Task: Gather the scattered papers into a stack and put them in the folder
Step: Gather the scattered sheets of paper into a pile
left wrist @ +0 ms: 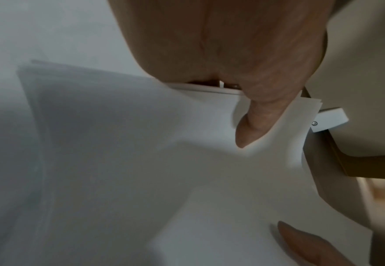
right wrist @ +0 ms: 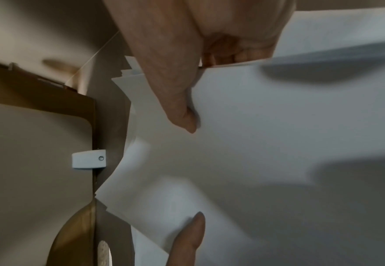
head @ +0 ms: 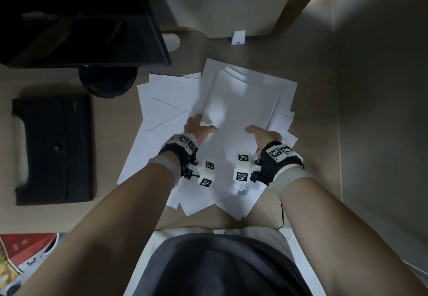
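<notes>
Both hands pinch one paper stack (head: 240, 110): left hand (head: 196, 126), right hand (head: 264, 136), thumbs on top. Loose sheets (head: 166, 101) beneath, uncountable. One black folder (head: 55, 149) left.

On my left hand (head: 196, 126) and right hand (head: 264, 134) I wear black wrist straps over grey bands, each carrying white cubes printed with black-and-white square markers (the cubes sit at six o'clock of each wrist). Bare forearms, dark top, beige trousers.
</notes>
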